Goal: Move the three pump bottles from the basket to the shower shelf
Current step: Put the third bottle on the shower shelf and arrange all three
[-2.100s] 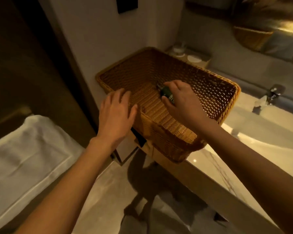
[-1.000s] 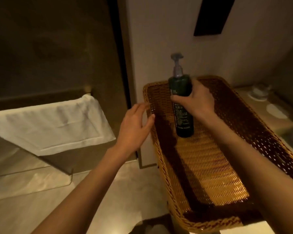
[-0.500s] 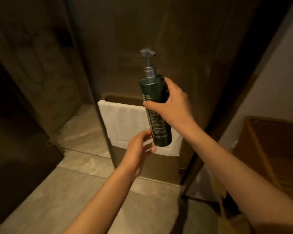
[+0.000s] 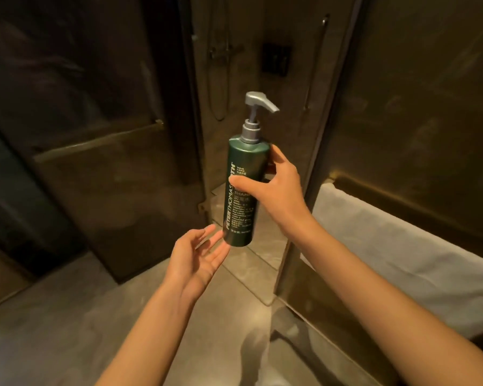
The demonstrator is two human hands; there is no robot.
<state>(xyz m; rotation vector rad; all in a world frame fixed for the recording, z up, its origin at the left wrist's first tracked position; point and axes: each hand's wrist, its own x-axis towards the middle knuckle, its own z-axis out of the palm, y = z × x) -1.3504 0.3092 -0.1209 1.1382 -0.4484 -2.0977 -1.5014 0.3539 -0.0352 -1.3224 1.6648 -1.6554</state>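
- Since the frame before, you turned toward the shower; the towel (image 4: 396,246) moved to your right.
- Your right hand (image 4: 273,188) gripped the pump bottle (image 4: 241,196) upright, fingers (image 4: 241,181) around its middle.
- Your left hand (image 4: 195,260) stayed open just under its base.

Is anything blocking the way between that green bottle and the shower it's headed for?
Nothing visible does. The right hand holds the green pump bottle upright in front of the open gap into the shower stall, between the glass panels. The left hand is open just under the bottle. The shelf itself isn't visible.
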